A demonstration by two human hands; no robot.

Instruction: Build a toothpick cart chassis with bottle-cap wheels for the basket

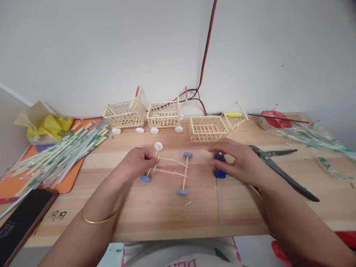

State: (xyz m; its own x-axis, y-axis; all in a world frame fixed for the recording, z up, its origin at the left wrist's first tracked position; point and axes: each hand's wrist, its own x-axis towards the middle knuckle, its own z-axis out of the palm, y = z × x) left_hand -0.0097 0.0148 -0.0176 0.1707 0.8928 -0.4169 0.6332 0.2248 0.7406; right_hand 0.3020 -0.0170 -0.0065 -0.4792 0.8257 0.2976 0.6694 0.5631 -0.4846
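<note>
My left hand [139,163] is closed in a pinch on the left end of a wheeled frame of thin wooden sticks [167,171]. The frame lies low over the table, with blue wheels [182,192] on its right axle. On the left axle are a white wheel [158,146] and a blue one [145,179]. At the right, my right hand [233,159] is over a blue tool [220,173] that looks like a hot glue gun, a clear stick trailing from it. Thumb and fingers are apart around it; a firm grip does not show.
Behind stand two wheeled stick carts [126,114] and a stick basket [208,128] without visible wheels. Pruning shears [284,174] lie right of my right hand. Bundled sticks [61,149] and a phone [22,220] are at left, a red-topped bowl [275,120] at back right.
</note>
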